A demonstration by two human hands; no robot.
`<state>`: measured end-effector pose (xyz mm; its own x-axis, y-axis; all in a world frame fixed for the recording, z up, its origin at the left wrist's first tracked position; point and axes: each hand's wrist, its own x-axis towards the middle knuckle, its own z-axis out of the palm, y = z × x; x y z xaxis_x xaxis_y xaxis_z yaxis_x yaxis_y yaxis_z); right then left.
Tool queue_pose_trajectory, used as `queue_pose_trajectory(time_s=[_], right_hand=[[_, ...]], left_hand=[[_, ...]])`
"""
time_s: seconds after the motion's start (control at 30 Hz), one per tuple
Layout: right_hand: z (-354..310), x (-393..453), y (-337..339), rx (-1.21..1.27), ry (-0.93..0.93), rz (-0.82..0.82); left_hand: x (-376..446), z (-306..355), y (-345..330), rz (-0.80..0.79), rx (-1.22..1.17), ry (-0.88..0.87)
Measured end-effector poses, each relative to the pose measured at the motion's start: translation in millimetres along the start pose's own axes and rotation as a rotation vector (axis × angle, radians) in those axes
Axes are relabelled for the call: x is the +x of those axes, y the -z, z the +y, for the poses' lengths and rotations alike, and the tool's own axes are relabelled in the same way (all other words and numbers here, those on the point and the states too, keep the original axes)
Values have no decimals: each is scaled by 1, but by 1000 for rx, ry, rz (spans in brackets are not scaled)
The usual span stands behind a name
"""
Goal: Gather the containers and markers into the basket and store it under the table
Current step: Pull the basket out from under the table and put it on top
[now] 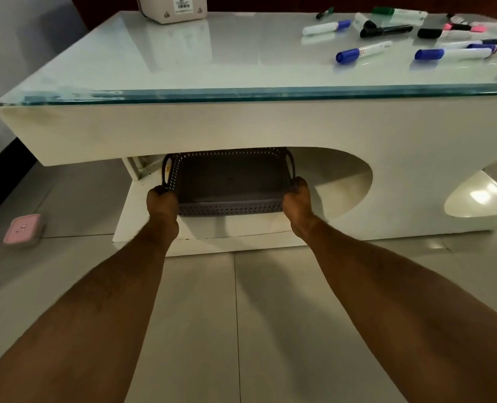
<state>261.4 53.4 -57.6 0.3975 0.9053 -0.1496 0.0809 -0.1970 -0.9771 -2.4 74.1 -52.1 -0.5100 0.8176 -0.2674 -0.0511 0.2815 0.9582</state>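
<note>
barely started tbh: both hands, left hand (pixel 161 199) and right hand (pixel 296 196), grip the empty basket (pixel 229 181) handles under the table (pixel 183 126); markers (pixel 363 50) crowd its far right corner.

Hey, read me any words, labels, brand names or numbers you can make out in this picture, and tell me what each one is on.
None can be read.
White box at the table's far edge: a label with dark print and what may be a code block, too small and blurred.
Blue-capped marker: red and dark print on the barrel, too blurred.
Other markers: no legible print.
Pink-lidded container on the floor: small marks, unreadable.
</note>
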Motion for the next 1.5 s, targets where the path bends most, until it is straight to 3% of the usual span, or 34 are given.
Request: queue_pose_trajectory(time_s=[0.2, 0.87, 1.5], right_hand=[[7, -18, 1, 51, -1, 106], [-12, -172, 54, 152, -63, 95], [-160, -336, 134, 212, -131, 164]], left_hand=[[-14, -11, 13, 34, -42, 14], [-151, -13, 106, 82, -48, 44], [-312, 118, 191, 89, -8, 50]])
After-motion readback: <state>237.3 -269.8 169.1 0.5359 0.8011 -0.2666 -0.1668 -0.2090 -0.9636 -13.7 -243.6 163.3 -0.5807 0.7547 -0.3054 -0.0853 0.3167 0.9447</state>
